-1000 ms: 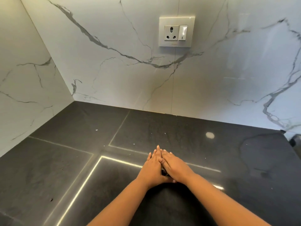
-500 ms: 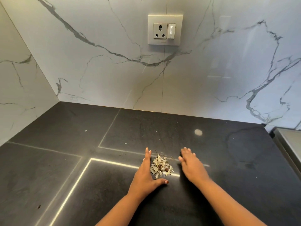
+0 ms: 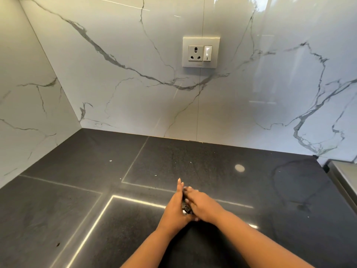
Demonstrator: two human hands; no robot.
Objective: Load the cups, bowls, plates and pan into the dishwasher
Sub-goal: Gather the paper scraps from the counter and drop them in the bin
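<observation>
My left hand and my right hand are pressed together on the black stone countertop, fingers fairly straight and pointing toward the wall. Between the palms a small pile of food scraps is squeezed; only a dark sliver of it shows. No cup, bowl, plate, pan or dishwasher is in view.
White marble walls meet in a corner at the back left. A wall socket with a switch sits above the hands. A steel edge borders the counter at the far right. A few tiny crumbs lie on the stone.
Half a second ago my hands were apart with the pale scrap pile lying exposed between them. They have closed in from both sides and now cover the pile.
</observation>
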